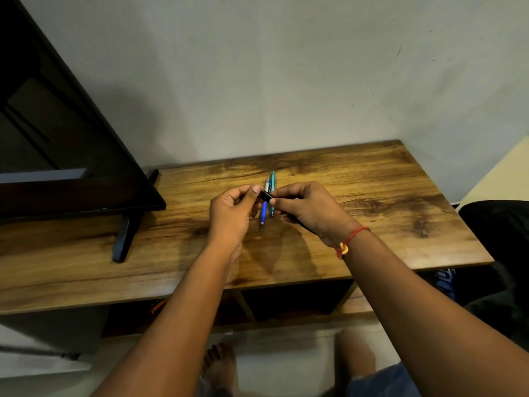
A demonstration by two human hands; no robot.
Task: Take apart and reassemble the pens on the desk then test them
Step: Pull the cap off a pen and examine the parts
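Observation:
A black pen is held above the wooden desk between both hands. My left hand pinches its left end with thumb and fingertips. My right hand grips the rest of the barrel, which runs back through the curled fingers and is mostly hidden. Under the hands, two pens lie side by side on the desk: a blue and white pen and a teal pen, both pointing towards me.
A dark monitor on a black stand fills the desk's left part. A grey wall rises behind the desk. Open shelf compartments sit under the desktop. A dark chair stands at the right; my bare feet are below.

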